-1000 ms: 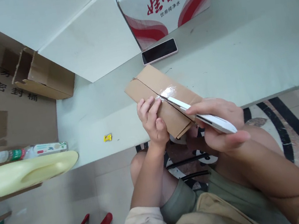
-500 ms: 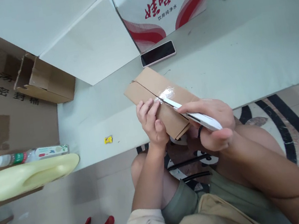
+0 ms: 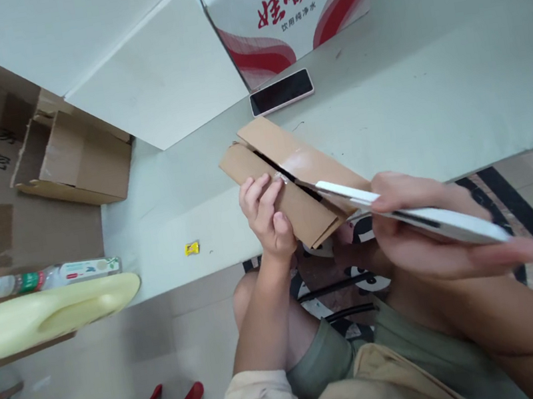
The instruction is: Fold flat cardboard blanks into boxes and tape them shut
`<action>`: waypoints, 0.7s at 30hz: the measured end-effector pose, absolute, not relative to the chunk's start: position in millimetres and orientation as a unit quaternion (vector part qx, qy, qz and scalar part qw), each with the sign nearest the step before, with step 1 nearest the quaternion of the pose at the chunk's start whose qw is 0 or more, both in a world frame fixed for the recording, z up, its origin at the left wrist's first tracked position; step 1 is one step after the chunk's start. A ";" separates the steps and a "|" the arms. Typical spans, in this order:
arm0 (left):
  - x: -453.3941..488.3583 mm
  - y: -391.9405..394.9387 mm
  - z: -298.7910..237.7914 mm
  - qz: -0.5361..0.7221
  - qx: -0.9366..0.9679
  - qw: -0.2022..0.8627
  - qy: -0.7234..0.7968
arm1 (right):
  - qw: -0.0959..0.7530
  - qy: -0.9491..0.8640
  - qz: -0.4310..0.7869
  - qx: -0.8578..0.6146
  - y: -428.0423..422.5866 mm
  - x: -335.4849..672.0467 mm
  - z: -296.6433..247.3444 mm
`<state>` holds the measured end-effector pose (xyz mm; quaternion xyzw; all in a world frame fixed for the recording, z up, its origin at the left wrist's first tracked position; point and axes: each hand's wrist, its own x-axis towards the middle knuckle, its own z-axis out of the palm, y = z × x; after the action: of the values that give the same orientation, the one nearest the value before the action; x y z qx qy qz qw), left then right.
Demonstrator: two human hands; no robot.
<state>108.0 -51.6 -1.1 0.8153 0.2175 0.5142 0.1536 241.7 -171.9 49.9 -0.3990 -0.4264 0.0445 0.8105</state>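
Observation:
A small brown cardboard box [image 3: 288, 176] lies at the near edge of the pale table [image 3: 432, 92]. Clear tape runs along its top seam, and the two top flaps stand slightly apart. My left hand [image 3: 265, 216] is closed on the near-left side of the box, pressing it down. My right hand [image 3: 428, 234] grips a white utility knife [image 3: 400, 212]; its tip sits at the near-right end of the seam, by the box's corner.
A phone [image 3: 281, 92] lies face up behind the box. A red-and-white carton [image 3: 286, 1] and a big white box [image 3: 156, 75] stand at the back. An open brown box [image 3: 67, 157], a bottle [image 3: 51, 277], a yellow jug [image 3: 47, 315] and a yellow wrapper [image 3: 192, 247] are left.
My right hand has drawn the knife along the taped seam toward me and to the right. The seam has split and the flaps have parted. My left hand stays put.

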 end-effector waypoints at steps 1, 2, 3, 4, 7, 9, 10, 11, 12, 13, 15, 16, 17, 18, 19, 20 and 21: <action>106.8 -49.3 -1.0 0.513 0.818 0.151 0.214 | 0.831 -0.406 0.060 -0.375 -175.1 243.5 56.0; 105.5 -46.9 -1.0 0.511 0.820 0.150 0.212 | 0.836 -0.399 0.073 -0.370 -177.4 245.9 60.1; 104.0 -44.5 -1.1 0.509 0.821 0.151 0.212 | 0.840 -0.391 0.065 -0.371 -178.2 249.0 61.8; 102.2 -42.0 -1.2 0.506 0.822 0.153 0.212 | 0.842 -0.384 0.040 -0.376 -177.5 252.7 60.8; 95.1 -33.5 -2.5 0.498 0.825 0.169 0.205 | 0.813 -0.397 0.003 -0.427 -167.8 265.8 44.6; 88.4 -25.9 -4.1 0.494 0.823 0.196 0.201 | 0.779 -0.404 0.054 -0.478 -159.7 274.1 28.3; 84.6 -21.5 -5.2 0.494 0.818 0.214 0.204 | 0.765 -0.395 0.084 -0.502 -156.4 277.5 20.5; 80.5 -16.7 -6.4 0.497 0.809 0.233 0.213 | 0.753 -0.379 0.109 -0.527 -153.8 280.3 13.7; 76.2 -11.9 -7.8 0.502 0.796 0.253 0.226 | 0.742 -0.360 0.129 -0.551 -151.9 282.5 8.1; 71.8 -7.3 -9.2 0.508 0.780 0.272 0.243 | 0.731 -0.342 0.145 -0.573 -150.4 284.1 3.8; 63.0 -0.1 -12.4 0.515 0.745 0.311 0.286 | 0.707 -0.320 0.180 -0.604 -148.2 285.7 -1.5; 58.8 2.0 -14.0 0.510 0.730 0.335 0.307 | 0.693 -0.316 0.194 -0.618 -147.1 286.0 -3.0; 55.1 3.0 -15.6 0.498 0.717 0.364 0.324 | 0.677 -0.316 0.202 -0.633 -145.9 285.9 -4.2; 51.9 2.8 -17.0 0.482 0.705 0.397 0.336 | 0.660 -0.318 0.202 -0.650 -144.5 285.6 -5.2; 49.5 1.7 -18.6 0.466 0.693 0.432 0.342 | 0.644 -0.321 0.197 -0.666 -143.1 285.3 -6.4; 47.9 -0.1 -20.3 0.448 0.681 0.468 0.341 | 0.631 -0.325 0.187 -0.679 -141.6 284.9 -7.7; 47.1 -2.1 -22.3 0.430 0.673 0.501 0.334 | 0.623 -0.328 0.174 -0.688 -140.3 284.7 -9.3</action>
<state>47.1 -2.1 -22.3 0.6728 0.3337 0.4297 0.5013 284.7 -140.3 -9.3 -0.6884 -0.3283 0.1742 0.6230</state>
